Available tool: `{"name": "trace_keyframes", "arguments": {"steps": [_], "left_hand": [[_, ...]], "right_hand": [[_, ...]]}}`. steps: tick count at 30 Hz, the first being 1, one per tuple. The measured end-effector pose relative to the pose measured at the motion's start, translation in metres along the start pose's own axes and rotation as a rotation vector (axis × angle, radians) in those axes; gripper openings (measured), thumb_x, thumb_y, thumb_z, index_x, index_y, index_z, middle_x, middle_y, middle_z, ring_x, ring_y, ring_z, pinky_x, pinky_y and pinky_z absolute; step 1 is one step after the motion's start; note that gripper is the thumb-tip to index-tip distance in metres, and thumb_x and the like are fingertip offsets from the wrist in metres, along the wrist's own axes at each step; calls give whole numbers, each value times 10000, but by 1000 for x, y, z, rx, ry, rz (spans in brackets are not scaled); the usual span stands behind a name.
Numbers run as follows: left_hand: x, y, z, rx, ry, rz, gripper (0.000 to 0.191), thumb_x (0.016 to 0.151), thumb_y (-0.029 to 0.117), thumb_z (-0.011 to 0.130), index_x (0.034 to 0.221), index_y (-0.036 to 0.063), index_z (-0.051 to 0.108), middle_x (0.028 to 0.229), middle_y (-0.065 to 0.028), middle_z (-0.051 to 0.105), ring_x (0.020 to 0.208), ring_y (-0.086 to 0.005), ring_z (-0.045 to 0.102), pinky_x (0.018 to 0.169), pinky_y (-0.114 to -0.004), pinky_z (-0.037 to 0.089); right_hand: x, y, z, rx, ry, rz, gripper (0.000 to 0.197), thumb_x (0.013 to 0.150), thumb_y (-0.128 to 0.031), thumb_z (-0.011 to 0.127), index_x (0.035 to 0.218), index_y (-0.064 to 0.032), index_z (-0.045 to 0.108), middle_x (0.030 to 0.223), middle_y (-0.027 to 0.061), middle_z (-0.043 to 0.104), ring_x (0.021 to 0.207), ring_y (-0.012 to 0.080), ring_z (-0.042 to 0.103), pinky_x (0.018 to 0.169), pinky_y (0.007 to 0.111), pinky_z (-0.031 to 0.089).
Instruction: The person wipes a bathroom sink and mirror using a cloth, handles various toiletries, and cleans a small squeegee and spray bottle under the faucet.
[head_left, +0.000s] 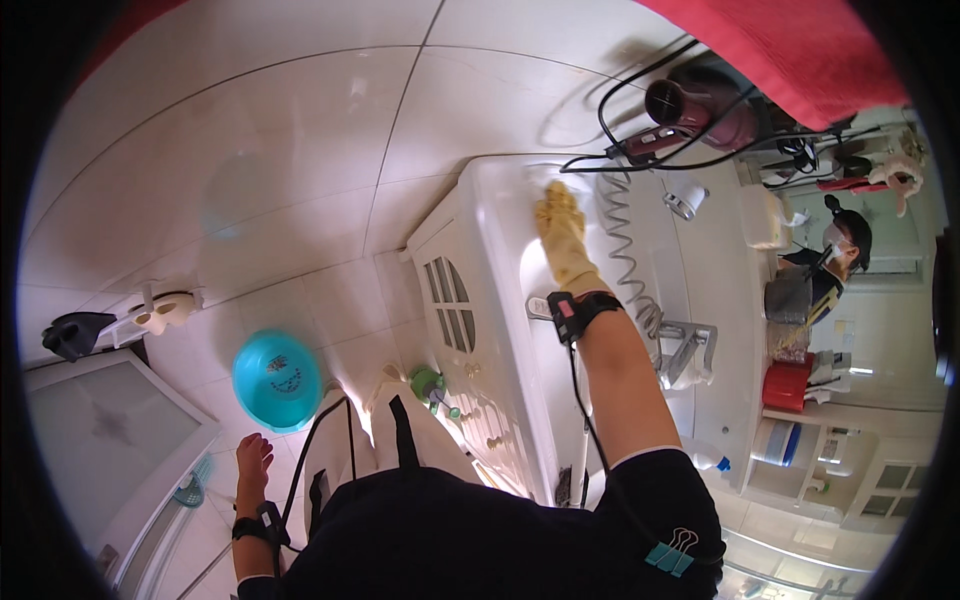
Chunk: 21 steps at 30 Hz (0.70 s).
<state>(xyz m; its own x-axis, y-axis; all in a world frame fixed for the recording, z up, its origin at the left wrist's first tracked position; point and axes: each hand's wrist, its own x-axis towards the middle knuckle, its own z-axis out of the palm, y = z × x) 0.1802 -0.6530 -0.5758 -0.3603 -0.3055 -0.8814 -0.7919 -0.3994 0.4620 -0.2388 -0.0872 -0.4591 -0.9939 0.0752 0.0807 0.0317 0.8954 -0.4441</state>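
Observation:
A yellow rubber glove covers my right hand (562, 225), which rests palm down on the white washbasin counter (491, 225) near its far end. Whether the glove's fingers press a cloth or anything else is hidden from above. Beside the forearm, a grey spiral coil (616, 225) runs along the back of the counter towards the metal faucet (682, 352). My left hand (253, 454) is bare and hangs low on the left, its fingers loosely bent around nothing. The turquoise plastic basin (276, 382) on the floor is the nearest thing to it.
A dark red hair dryer (709, 116) with black cords hangs past the counter's end, under red cloth (795, 52). A masked person (844, 247) shows in the mirror. Down by my feet is a green object (427, 384). A frosted-glass door (120, 427) stands at left.

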Motion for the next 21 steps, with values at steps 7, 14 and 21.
{"name": "trace_keyframes", "arguments": {"steps": [7, 14, 21], "left_hand": [[-12, -8, -9, 16, 44, -27, 271, 830, 174, 498, 1076, 62, 491, 904, -45, 543, 811, -169, 532, 707, -330, 434], [-6, -29, -19, 4, 34, -64, 267, 831, 181, 502, 1071, 66, 498, 883, -46, 545, 805, -168, 540, 705, -333, 428], [12, -15, -14, -58, -9, 5, 299, 837, 196, 504, 1103, 60, 494, 940, -49, 550, 845, -174, 543, 745, -341, 434]], "right_hand": [[18, -16, 14, -366, 267, 157, 439, 868, -304, 381, 1245, -92, 457, 1292, 121, 438, 1211, 293, 368, 1009, 362, 264], [-41, -127, 19, 954, -152, 259, 274, 820, -19, 478, 1078, 11, 566, 1094, 132, 568, 1005, 238, 525, 894, 288, 387], [-14, -178, 11, 127, 39, -461, 189, 815, -28, 510, 962, -47, 627, 1020, 120, 577, 958, 261, 498, 878, 321, 381]]}}
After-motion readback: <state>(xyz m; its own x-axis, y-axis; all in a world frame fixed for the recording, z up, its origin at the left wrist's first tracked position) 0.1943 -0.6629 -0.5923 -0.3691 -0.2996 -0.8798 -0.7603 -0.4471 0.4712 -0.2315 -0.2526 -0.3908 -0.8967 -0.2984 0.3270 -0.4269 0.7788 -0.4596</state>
